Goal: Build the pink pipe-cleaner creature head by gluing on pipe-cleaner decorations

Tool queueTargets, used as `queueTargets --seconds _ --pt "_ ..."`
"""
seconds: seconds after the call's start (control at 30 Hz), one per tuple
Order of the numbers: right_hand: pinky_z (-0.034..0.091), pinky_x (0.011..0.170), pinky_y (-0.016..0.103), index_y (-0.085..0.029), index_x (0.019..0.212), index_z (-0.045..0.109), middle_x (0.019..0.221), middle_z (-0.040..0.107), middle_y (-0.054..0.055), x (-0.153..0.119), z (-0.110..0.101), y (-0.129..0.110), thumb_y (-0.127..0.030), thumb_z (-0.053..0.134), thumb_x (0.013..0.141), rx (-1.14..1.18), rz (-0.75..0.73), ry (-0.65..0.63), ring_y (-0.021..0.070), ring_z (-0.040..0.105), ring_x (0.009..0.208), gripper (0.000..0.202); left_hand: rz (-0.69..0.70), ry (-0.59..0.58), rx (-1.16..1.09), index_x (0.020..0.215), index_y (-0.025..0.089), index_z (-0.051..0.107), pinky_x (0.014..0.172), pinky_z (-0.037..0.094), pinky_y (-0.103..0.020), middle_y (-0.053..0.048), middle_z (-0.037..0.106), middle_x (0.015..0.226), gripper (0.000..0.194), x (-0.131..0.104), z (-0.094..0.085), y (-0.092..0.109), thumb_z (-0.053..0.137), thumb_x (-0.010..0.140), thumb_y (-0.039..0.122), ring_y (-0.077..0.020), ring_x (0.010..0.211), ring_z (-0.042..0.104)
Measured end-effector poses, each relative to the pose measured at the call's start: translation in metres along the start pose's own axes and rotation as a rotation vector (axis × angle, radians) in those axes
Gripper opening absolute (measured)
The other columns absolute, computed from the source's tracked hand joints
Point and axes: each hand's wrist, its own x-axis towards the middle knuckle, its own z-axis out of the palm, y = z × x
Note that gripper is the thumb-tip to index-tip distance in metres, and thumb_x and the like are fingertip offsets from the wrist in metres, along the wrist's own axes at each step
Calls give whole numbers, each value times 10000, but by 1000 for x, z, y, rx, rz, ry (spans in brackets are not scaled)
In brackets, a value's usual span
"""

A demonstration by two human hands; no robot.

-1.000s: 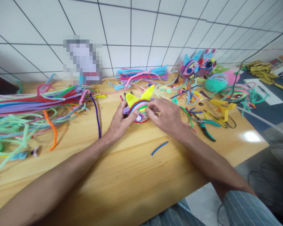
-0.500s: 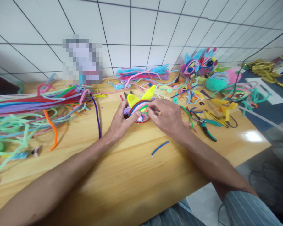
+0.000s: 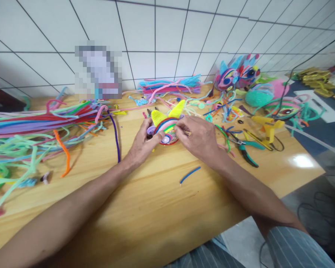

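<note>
A round pipe-cleaner craft [image 3: 170, 126] with a striped, multicoloured face, a red rim and two yellow pointed ears is held just over the table. My left hand [image 3: 145, 143] grips its left side, thumb on the front by a white and blue eye-like disc. At its right side, my right hand [image 3: 197, 136] has thumb and fingertips pinched against the face; whatever lies between those fingertips is too small to make out. A short blue pipe-cleaner piece [image 3: 190, 174] rests on the wood in front of my hands.
Bundled pipe cleaners [image 3: 41, 121] cover the table's left side, and another bundle [image 3: 170, 85] lies by the tiled wall. To the right are pliers [image 3: 247, 150], a yellow glue gun [image 3: 268, 128] and a utility knife [image 3: 257, 139]. Finished-looking craft heads [image 3: 226, 80] stand behind.
Both hands keep nearly the same hold on the craft. The whole view has shifted slightly; otherwise little differs.
</note>
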Motion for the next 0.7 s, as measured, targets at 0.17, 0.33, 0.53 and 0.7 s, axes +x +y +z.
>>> queueTargets --seconds 0.17,0.33,0.53,0.7 --pt "502 771 322 -237 903 719 900 816 50 0 -1 0 -172 630 977 15 7 2 209 737 847 133 0 17 53 1323 229 634 954 617 -377 -59 750 1252 531 1 -1 2 814 880 459 -237 1073 710" --pt "507 770 322 -229 924 737 920 832 54 -1 1 1 -171 625 976 14 16 -1 207 752 841 137 21 30 92 1307 225 636 914 618 -374 -54 753 1200 533 4 0 3 814 869 471 -236 1032 709" --pt "518 763 302 -225 1037 781 939 850 43 3 -4 9 -149 606 958 99 43 -29 192 770 829 207 -34 34 67 1229 221 663 947 624 -407 -47 758 1152 474 5 -3 7 825 841 440 -261 1062 720" --pt "549 779 276 -227 1120 766 962 871 7 13 -18 22 -65 565 893 386 138 -150 173 802 856 344 -83 39 22 1214 241 705 1017 612 -407 -43 772 1200 448 8 -8 7 837 831 432 -279 1168 712"
